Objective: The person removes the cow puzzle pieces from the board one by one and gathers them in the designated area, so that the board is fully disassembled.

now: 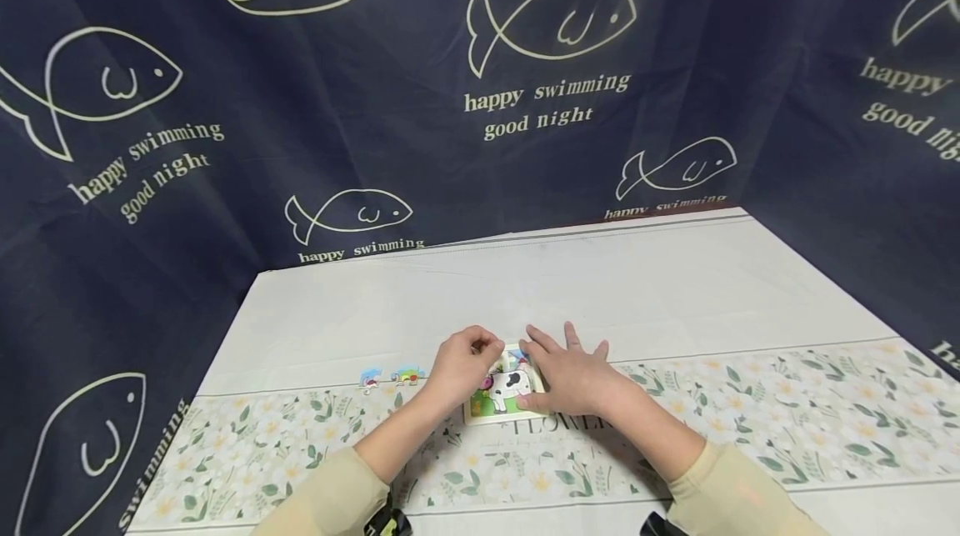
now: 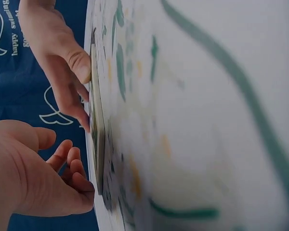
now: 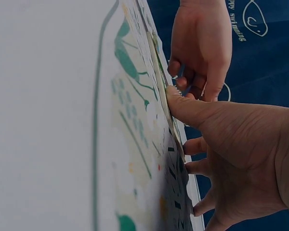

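Observation:
A small jigsaw puzzle (image 1: 504,387) with a black-and-white cow sits in a pale frame on the table. My right hand (image 1: 573,378) lies at its right side with fingers spread; the thumb touches the front right part of the puzzle. At the upper left of the puzzle is my left hand (image 1: 461,365), its fingers curled and its thumb close to the index finger. From the left wrist view, no piece shows in the left hand (image 2: 43,173); whether something small sits between the fingertips cannot be made out. The left hand hides the puzzle's upper left part.
Two loose puzzle pieces lie left of the left hand: a blue one (image 1: 371,378) and a multicoloured one (image 1: 408,374). A floral-banded cloth (image 1: 300,436) covers the table. Behind it hangs a dark blue curtain (image 1: 420,127) with fish drawings.

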`<state>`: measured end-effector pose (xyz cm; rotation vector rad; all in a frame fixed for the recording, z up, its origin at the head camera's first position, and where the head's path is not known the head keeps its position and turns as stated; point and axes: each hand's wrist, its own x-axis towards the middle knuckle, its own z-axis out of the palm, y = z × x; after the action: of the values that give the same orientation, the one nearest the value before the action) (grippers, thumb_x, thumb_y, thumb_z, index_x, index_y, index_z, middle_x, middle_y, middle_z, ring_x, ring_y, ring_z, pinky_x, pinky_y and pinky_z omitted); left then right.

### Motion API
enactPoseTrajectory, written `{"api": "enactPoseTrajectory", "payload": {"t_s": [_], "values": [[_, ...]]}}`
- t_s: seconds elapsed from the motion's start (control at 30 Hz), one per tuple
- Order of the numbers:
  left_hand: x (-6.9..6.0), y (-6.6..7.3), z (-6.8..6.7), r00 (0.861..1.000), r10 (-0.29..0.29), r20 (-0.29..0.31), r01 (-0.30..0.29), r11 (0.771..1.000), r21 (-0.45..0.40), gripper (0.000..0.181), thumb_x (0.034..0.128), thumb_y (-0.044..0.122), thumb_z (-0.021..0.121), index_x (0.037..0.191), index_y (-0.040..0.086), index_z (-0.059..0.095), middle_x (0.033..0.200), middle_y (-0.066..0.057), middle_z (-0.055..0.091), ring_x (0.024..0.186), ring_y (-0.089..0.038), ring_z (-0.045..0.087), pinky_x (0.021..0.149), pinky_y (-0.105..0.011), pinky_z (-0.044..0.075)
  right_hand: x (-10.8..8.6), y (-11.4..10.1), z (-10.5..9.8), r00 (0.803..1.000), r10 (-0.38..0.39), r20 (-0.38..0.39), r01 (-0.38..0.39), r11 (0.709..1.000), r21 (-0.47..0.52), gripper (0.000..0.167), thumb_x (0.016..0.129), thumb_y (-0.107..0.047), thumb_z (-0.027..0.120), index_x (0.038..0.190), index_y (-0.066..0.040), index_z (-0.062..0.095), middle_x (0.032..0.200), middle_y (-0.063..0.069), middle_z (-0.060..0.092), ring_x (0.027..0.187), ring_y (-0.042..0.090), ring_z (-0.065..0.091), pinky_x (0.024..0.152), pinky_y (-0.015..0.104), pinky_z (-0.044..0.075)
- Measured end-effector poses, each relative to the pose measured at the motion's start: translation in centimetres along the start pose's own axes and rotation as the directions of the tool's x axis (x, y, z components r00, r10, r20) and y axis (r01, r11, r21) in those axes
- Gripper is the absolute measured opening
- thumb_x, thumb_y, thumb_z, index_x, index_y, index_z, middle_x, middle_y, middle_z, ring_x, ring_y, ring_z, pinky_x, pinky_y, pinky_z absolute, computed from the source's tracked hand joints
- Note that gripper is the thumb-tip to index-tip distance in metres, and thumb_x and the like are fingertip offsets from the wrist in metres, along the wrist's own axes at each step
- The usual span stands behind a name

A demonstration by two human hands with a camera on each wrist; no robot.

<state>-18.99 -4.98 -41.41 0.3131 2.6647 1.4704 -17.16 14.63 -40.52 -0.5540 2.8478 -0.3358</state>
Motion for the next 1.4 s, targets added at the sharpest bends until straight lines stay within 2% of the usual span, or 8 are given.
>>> {"api": "enactPoseTrajectory", "payload": {"t_s": [0.23, 0.47, 0.6, 0.7, 0.93, 1.17, 1.3, 1.4], "values": [[0.0, 0.5, 0.6, 1.0, 0.007, 0.01, -0.008, 0.999, 0.031, 0.012, 0.1006, 0.016, 0.062, 0.095, 0.008, 0.069, 0.079, 0.001, 0.059, 0.068, -0.014, 0.053, 0.063, -0.029, 0.045, 0.0, -0.1, 0.1, 1.0, -0.002, -0.006, 0.002, 1.0, 0.003, 0.087, 0.087, -0.062, 0.069, 0.155, -0.014, 0.042, 0.166, 0.005, 0.024, 0.144, 0.059, 0.014, 0.091, 0.089, 0.016], [0.1, 0.2, 0.8, 0.998, -0.043, 0.049, 0.039, 0.997, 0.072, 0.012, 0.1005, 0.009, 0.06, 0.101, 0.002, 0.071, 0.08, -0.001, 0.062, 0.064, -0.013, 0.057, 0.054, -0.025, 0.047, -0.2, -0.1, -0.1, 1.0, 0.001, 0.001, -0.001, 1.0, 0.0, 0.088, 0.087, -0.063, 0.069, 0.155, -0.013, 0.042, 0.166, 0.005, 0.024, 0.144, 0.059, 0.015, 0.091, 0.089, 0.017], [0.0, 0.3, 0.9, 0.996, -0.066, 0.058, 0.061, 0.994, 0.093, 0.015, 0.1003, 0.005, 0.059, 0.107, 0.0, 0.071, 0.079, -0.003, 0.061, 0.059, -0.012, 0.055, 0.05, -0.023, 0.043, -0.2, 0.0, -0.1, 1.0, 0.001, 0.001, -0.001, 1.0, 0.002, 0.088, 0.087, -0.062, 0.069, 0.155, -0.013, 0.042, 0.166, 0.005, 0.024, 0.144, 0.059, 0.014, 0.091, 0.089, 0.016], [0.0, 0.6, 0.9, 0.994, -0.088, 0.063, 0.082, 0.993, 0.088, 0.017, 0.0998, 0.004, 0.058, 0.109, 0.0, 0.072, 0.083, -0.003, 0.062, 0.06, -0.012, 0.054, 0.051, -0.024, 0.044, -0.1, 0.0, -0.1, 1.0, 0.0, -0.002, 0.0, 1.0, 0.005, 0.087, 0.087, -0.062, 0.07, 0.154, -0.014, 0.043, 0.166, 0.005, 0.025, 0.143, 0.06, 0.015, 0.09, 0.089, 0.017], [-0.1, 1.1, 0.9, 0.983, -0.157, 0.099, 0.158, 0.987, 0.005, 0.022, 0.0989, 0.001, 0.056, 0.114, 0.0, 0.071, 0.098, -0.006, 0.063, 0.08, -0.016, 0.056, 0.068, -0.03, 0.048, -0.1, -0.1, -0.2, 1.0, 0.001, -0.013, -0.001, 1.0, 0.003, 0.087, 0.085, -0.063, 0.071, 0.153, -0.015, 0.045, 0.165, 0.004, 0.028, 0.142, 0.06, 0.019, 0.088, 0.089, 0.019], [-0.4, 1.3, 0.8, 0.965, -0.228, 0.131, 0.245, 0.96, -0.135, 0.026, 0.0992, -0.002, 0.051, 0.119, -0.002, 0.068, 0.094, -0.009, 0.061, 0.067, -0.013, 0.047, 0.06, -0.026, 0.041, -0.1, -0.2, -0.2, 1.0, 0.006, -0.024, -0.006, 1.0, 0.009, 0.087, 0.084, -0.064, 0.072, 0.152, -0.015, 0.047, 0.164, 0.003, 0.029, 0.142, 0.059, 0.02, 0.088, 0.089, 0.02], [-0.3, 1.2, 0.7, 0.958, -0.253, 0.136, 0.276, 0.943, -0.188, 0.028, 0.0987, -0.003, 0.05, 0.12, -0.002, 0.067, 0.097, -0.011, 0.062, 0.072, -0.016, 0.051, 0.063, -0.028, 0.043, -0.1, -0.1, -0.1, 1.0, 0.006, -0.024, -0.006, 1.0, 0.006, 0.088, 0.083, -0.064, 0.072, 0.152, -0.015, 0.047, 0.164, 0.003, 0.03, 0.142, 0.059, 0.02, 0.088, 0.089, 0.02], [-0.3, 1.1, 0.6, 0.957, -0.257, 0.136, 0.282, 0.934, -0.218, 0.028, 0.0981, -0.003, 0.05, 0.12, -0.003, 0.067, 0.101, -0.011, 0.062, 0.081, -0.019, 0.055, 0.067, -0.029, 0.045, 0.0, -0.1, -0.1, 1.0, 0.005, -0.023, -0.005, 1.0, 0.012, 0.089, 0.083, -0.064, 0.072, 0.152, -0.014, 0.046, 0.164, 0.004, 0.029, 0.142, 0.06, 0.02, 0.088, 0.089, 0.019]]}}
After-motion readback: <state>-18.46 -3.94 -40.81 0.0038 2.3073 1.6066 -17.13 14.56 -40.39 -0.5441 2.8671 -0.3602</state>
